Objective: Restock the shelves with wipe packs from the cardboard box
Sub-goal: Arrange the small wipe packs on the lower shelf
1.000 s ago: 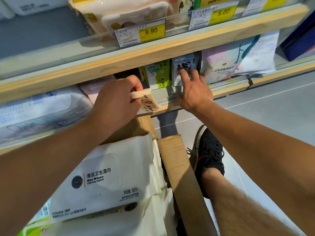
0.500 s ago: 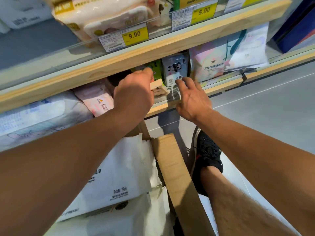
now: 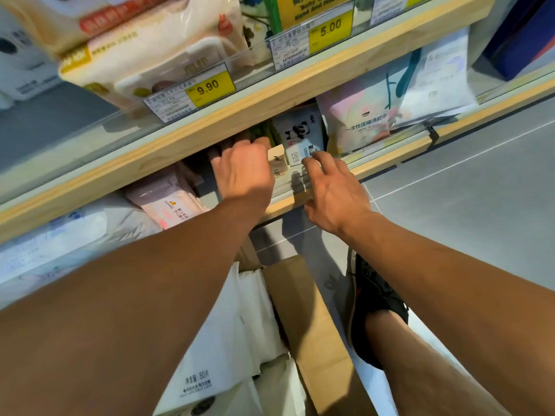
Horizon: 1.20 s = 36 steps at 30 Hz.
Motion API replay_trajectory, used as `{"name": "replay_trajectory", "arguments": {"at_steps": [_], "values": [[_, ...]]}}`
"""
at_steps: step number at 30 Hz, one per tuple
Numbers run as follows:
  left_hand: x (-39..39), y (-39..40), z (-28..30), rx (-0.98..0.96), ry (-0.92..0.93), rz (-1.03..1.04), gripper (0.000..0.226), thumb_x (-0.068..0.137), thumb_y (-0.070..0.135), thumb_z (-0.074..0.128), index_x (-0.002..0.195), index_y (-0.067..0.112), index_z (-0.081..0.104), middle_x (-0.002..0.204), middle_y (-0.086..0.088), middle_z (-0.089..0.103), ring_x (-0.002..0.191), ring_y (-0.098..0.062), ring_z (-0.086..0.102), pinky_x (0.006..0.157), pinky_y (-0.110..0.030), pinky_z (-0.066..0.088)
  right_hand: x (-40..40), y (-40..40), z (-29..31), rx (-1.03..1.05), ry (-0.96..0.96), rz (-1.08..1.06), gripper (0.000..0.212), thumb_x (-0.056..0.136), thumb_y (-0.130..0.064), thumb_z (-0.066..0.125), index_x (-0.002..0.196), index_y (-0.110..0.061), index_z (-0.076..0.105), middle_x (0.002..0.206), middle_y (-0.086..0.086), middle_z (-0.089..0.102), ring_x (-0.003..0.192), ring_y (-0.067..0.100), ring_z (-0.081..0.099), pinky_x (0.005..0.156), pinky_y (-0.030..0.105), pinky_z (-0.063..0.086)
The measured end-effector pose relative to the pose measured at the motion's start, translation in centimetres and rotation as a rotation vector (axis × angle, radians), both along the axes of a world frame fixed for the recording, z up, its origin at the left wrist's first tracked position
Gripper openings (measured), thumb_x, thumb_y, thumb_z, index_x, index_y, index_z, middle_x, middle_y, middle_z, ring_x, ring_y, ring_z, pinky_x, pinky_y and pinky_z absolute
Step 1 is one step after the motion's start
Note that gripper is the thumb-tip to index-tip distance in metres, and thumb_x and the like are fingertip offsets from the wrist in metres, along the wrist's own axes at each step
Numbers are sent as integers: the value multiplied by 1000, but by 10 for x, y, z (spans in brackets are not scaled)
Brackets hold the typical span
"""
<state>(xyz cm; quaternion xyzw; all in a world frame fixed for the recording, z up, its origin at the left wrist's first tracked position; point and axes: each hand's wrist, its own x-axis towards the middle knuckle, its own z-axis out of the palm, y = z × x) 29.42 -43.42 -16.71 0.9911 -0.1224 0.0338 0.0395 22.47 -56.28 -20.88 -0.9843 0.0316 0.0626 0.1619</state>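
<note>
Since half a second ago my left hand has gone deeper under the shelf edge; its fingers are hidden, so I cannot tell the grip. The small beige pack stands at its 3 o'clock. My right hand, fingers spread and empty, touches the panda pack. The cardboard box is at 6 o'clock on the grey floor.

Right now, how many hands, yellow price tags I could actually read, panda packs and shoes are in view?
Hands: 2, the left hand and the right hand
Readable yellow price tags: 2, the 9.90 tag and the 5.00 tag
Panda pack: 1
Shoe: 1
Total: 6
</note>
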Motion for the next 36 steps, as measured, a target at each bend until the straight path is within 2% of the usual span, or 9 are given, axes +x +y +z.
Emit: {"name": "replay_trajectory", "arguments": {"at_steps": [3, 6, 11, 15, 18, 22, 27, 32, 36], "values": [[3, -1, -1, -59, -15, 37, 17, 87, 10, 58, 97, 23, 63, 88, -7, 65, 92, -32, 60, 76, -35, 30, 1, 0, 2, 38, -10, -17, 84, 82, -30, 70, 149, -14, 22, 155, 9, 21, 138, 32, 28, 110, 39, 33], [1, -3, -5, -106, 31, 63, 11, 89, 17, 57, 99, 15, 61, 99, -13, 67, 97, -35, 60, 80, -38, 41, 0, 2, 3, 49, -15, -11, 84, 82, -30, 70, 149, -14, 22, 154, 9, 22, 137, 32, 30, 109, 39, 34], [-5, -9, -2, -75, 168, 32, 37, 87, 28, 60, 119, 17, 48, 110, -12, 63, 104, -34, 57, 72, -36, 41, -2, -1, 6, 41, -9, -23, 85, 79, -30, 72, 148, -13, 25, 151, 10, 27, 134, 33, 33, 108, 40, 37], [-12, -4, 6, -33, 269, -26, 58, 85, 30, 61, 137, 19, 40, 126, -11, 55, 115, -32, 52, 85, -39, 46, -8, -4, 20, 5, 33, -5, 82, 79, -30, 72, 146, -14, 27, 147, 9, 32, 134, 32, 33, 108, 41, 37], [-25, 11, 29, -61, 285, -91, 62, 86, 31, 59, 144, 21, 37, 143, -6, 44, 124, -30, 46, 99, -40, 42, -13, -8, 47, -79, 52, 42, 77, 83, -36, 69, 144, -14, 28, 141, 10, 40, 130, 30, 36, 108, 42, 36], [-59, 52, 77, -137, 237, -211, 62, 87, 30, 56, 145, 21, 37, 152, -4, 34, 132, -28, 40, 109, -39, 37, -26, 8, 101, -189, 36, 135, 74, 86, -42, 64, 145, -15, 27, 137, 8, 42, 127, 29, 38, 107, 42, 37], [-116, 121, 136, -163, 129, -233, 58, 89, 32, 56, 144, 21, 40, 148, -2, 42, 132, -24, 40, 107, -35, 35, -59, 58, 168, -213, 1, 180, 70, 87, -41, 60, 144, -15, 29, 138, 9, 43, 131, 30, 35, 109, 43, 35], [-159, 193, 164, -170, 108, -221, 58, 87, 32, 59, 142, 22, 44, 146, -1, 45, 132, -23, 41, 109, -36, 34, -99, 126, 217, -209, -39, 269, 69, 91, -40, 57, 147, -14, 28, 145, 9, 38, 137, 30, 28, 111, 40, 28], [-192, 251, 173, -136, 98, -190, 60, 88, 34, 58, 144, 23, 39, 149, -1, 40, 133, -24, 39, 105, -35, 34, -120, 185, 232, -239, -41, 384, 67, 91, -40, 57, 146, -13, 28, 142, 10, 40, 134, 31, 31, 108, 39, 30]]}}
